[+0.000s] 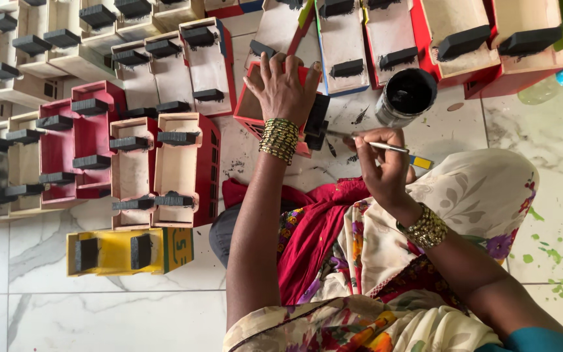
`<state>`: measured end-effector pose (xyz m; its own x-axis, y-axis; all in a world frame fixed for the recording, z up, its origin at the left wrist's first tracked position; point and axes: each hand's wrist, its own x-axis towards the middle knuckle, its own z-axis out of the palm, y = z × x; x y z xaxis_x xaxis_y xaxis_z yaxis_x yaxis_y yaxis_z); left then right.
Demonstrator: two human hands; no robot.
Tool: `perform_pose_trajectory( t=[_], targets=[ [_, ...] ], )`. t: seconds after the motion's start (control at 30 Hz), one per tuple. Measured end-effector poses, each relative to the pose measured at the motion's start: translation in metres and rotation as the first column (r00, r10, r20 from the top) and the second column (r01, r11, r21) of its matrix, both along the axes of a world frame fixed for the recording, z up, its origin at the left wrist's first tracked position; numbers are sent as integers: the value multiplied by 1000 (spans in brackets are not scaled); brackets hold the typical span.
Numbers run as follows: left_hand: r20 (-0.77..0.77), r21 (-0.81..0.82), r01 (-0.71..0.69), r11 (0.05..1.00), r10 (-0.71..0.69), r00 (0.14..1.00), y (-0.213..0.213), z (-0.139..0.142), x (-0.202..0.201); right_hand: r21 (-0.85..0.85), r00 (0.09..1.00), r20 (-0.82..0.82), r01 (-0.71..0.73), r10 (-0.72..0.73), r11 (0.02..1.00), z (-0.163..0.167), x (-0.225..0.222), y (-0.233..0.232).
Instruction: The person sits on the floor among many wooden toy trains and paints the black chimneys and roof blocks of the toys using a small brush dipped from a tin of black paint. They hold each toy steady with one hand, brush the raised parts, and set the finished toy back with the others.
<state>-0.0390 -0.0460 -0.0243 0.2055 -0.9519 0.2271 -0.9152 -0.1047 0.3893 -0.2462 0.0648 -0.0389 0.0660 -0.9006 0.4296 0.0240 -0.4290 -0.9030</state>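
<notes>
The left hand (286, 88), fingers spread and pressed flat, held down a red wooden toy truck (255, 104) in the upper centre of the frame. The right hand (380, 163) was closed in a pinch around a thin paintbrush (386, 147), its tip lying at a black wheel block (316, 120) on the truck's side. A tin of black paint (406, 96) stood just to the right of the truck. Rows of similar red and bare wooden trucks (184, 163) filled the upper left; one yellow truck (128, 251) lay at lower left on the marble floor (99, 319).
</notes>
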Motion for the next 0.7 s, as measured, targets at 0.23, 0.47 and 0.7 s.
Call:
perform_pose_trajectory(
  t=[0.23, 0.47, 0.7],
  targets=[
    [1, -15, 14, 1000, -14, 1000, 0, 0, 1, -128, 957, -167, 218, -238, 967, -7, 9, -40],
    [-15, -16, 21, 1000, -22, 1000, 0, -4, 1, -118, 990, -127, 49, -64, 992, -13, -1, 4],
    [3, -22, 20, 1000, -20, 1000, 0, -1, 2, -19, 993, 6, 116, -116, 993, -7, 21, -39]
  ],
)
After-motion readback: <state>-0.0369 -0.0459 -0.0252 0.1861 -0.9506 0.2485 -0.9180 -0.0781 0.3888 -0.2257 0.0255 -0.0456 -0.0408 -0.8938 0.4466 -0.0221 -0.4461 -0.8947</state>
